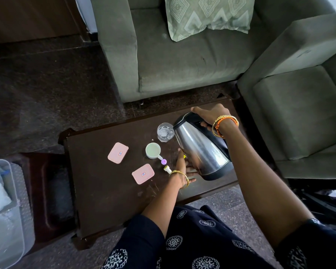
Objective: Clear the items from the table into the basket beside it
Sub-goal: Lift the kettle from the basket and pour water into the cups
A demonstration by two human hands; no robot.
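Fingers of my right hand (208, 115) curl round the black handle of the steel kettle (201, 150), tilted above the table (105, 200). My left hand (183, 168) lies spread against its base. Beside it stand a glass (164, 132), seemingly holding water, and a white cup (152, 150). Two pink boxes (118, 153) lie shut. The basket (6, 220) sits left, apparently holding clear plastic.

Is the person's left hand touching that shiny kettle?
Touching. The head view shows the left hand with straight fingers against the lower side and base of the tilted kettle, no gap between them, while the right hand grips its black handle.
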